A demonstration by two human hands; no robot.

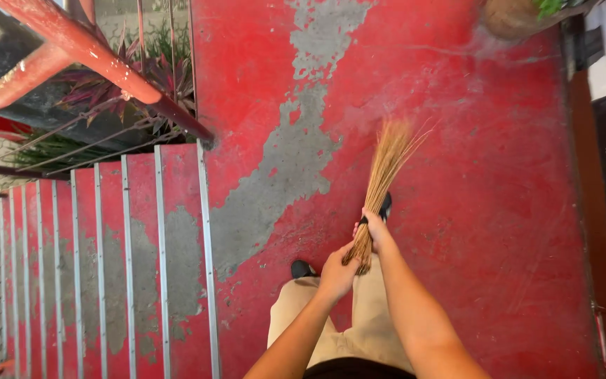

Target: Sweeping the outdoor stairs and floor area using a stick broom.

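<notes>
A bundle broom of thin tan sticks (385, 165) points away from me, its bristles fanned over the worn red landing floor (499, 210). My left hand (336, 274) grips the bound lower end of the broom. My right hand (374, 228) is wrapped around the sticks just above it. Both forearms reach in from the bottom edge. My beige trousers (359, 323) and black shoes (301, 269) show below the hands.
Red stairs with metal nosings (128, 267) drop away on the left, beside a red handrail (92, 52) and purple-green plants (135, 84). Grey bare concrete patches (282, 175) cross the floor. A plant pot (510, 17) stands at the top right, a dark door frame (590, 210) along the right.
</notes>
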